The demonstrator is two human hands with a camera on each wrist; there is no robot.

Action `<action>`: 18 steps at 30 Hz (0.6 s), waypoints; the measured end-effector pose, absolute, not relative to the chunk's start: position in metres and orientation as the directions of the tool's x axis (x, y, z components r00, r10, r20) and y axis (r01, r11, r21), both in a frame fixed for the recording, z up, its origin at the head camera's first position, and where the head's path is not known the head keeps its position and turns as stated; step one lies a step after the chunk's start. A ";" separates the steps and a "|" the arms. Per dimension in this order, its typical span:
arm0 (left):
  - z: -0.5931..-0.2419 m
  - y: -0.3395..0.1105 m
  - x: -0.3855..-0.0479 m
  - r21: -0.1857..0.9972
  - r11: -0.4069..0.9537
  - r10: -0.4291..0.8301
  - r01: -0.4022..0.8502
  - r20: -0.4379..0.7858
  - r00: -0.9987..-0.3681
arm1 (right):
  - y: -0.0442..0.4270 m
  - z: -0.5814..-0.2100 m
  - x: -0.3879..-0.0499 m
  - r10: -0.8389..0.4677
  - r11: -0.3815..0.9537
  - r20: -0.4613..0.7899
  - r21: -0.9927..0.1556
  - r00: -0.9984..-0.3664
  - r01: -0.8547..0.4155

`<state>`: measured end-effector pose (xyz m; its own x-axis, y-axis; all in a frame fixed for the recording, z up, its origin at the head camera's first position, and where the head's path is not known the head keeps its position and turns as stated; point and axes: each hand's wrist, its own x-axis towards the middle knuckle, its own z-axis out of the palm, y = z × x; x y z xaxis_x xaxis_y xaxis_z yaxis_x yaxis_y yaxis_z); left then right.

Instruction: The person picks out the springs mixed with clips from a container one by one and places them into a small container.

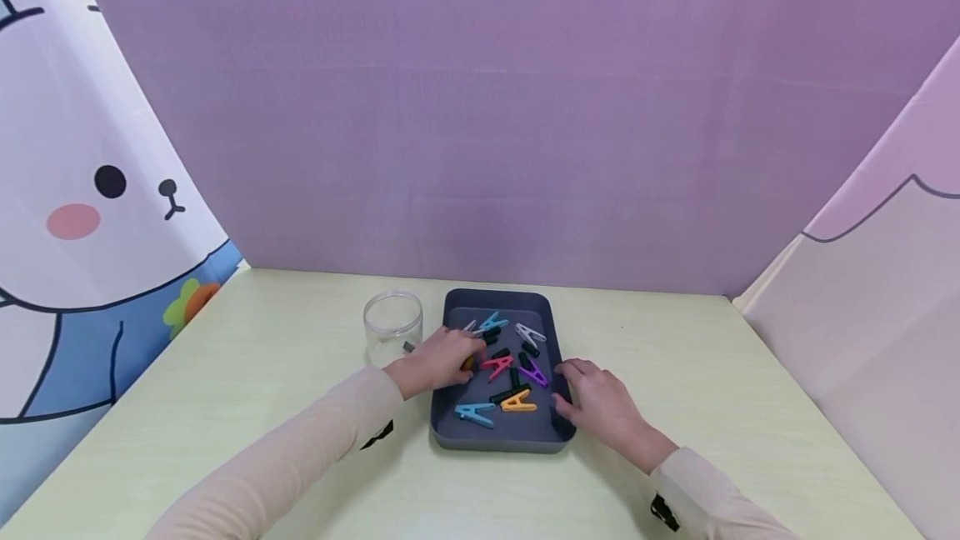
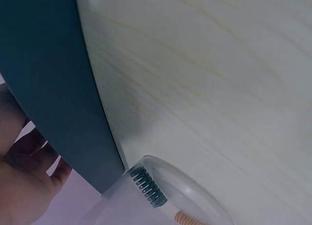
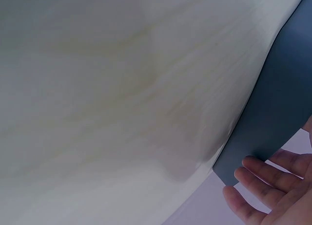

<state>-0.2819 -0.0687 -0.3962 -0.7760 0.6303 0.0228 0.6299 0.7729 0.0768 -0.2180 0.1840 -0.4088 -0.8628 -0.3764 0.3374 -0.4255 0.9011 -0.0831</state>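
My left hand (image 1: pixel 442 358) reaches over the left side of a dark grey tray (image 1: pixel 495 446), its fingers bent downward. Between thumb and fingers shows a small orange-yellow thing (image 1: pixel 468 362); whether it is gripped, I cannot tell. Around it in the tray lie a red clothespin (image 1: pixel 497 367), a purple clothespin (image 1: pixel 534 372), a yellow clothespin (image 1: pixel 519 402), a blue clothespin (image 1: pixel 475 413), a white clothespin (image 1: pixel 529 332) and several small black pieces. My right hand (image 1: pixel 600 402) is at the tray's right wall, fingers loosely spread, with fingertips close against its outside in the right wrist view.
A clear round jar (image 1: pixel 393 327) stands just left of the tray, beside my left forearm. Inside it, the left wrist view shows a dark ribbed coil (image 2: pixel 148 187) and an orange ribbed coil (image 2: pixel 187 218). A purple cloth (image 1: pixel 480 148) hangs behind the pale table (image 1: pixel 660 340).
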 end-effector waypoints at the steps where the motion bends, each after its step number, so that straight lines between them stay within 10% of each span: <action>1: -0.396 -0.068 -0.282 0.086 0.772 0.630 0.630 0.021 -0.776 | 0.184 -0.409 -0.218 -0.376 0.901 0.337 -0.083 -0.863 -0.425; 18: -0.400 -0.067 -0.281 0.127 0.783 0.607 0.609 0.062 -0.793 | 0.185 -0.410 -0.219 -0.377 0.901 0.330 -0.084 -0.866 -0.425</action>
<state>-0.2812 -0.0666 -0.4001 -0.7925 0.6067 0.0623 0.6092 0.7828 0.1268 -0.2186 0.1845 -0.4095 -0.8656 -0.3770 0.3296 -0.4247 0.9015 -0.0840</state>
